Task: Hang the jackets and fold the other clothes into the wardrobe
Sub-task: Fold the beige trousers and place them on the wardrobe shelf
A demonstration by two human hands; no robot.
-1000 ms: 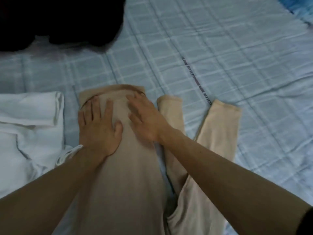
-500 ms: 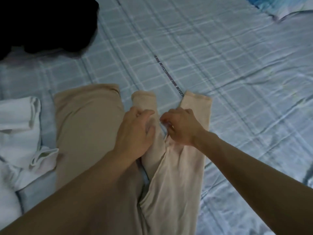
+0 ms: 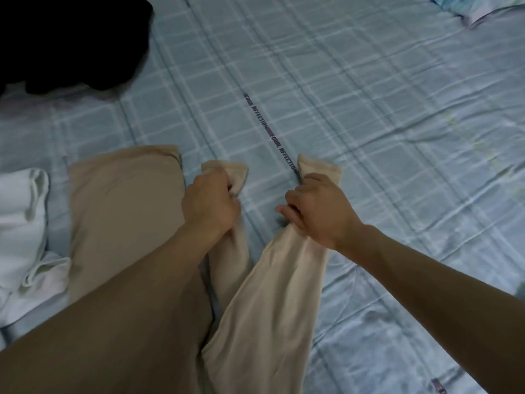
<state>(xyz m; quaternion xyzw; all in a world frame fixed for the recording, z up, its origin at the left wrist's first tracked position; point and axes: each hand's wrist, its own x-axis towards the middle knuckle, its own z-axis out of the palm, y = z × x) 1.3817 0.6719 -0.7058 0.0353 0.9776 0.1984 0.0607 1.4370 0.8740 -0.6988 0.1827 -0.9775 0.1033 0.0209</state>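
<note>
A pair of pale cream leggings [image 3: 264, 302] lies on the bed with its two legs spread apart toward the far side. My left hand [image 3: 210, 203] grips the left leg just below its cuff. My right hand [image 3: 315, 209] grips the right leg near its cuff, bunching the cloth. A beige folded garment [image 3: 122, 211] lies flat just left of the leggings, partly under my left forearm.
A light blue checked bedsheet [image 3: 369, 123] covers the bed. A white garment [image 3: 22, 223] is heaped at the left edge. A black garment [image 3: 71, 41] sits at the far left corner. A patterned pillow [image 3: 483, 7] shows at the top right.
Both hands left the beige garment, where they pressed flat, and moved right onto the cream leggings. They now grip one leg each near the cuffs, and the legs are pulled further apart.
</note>
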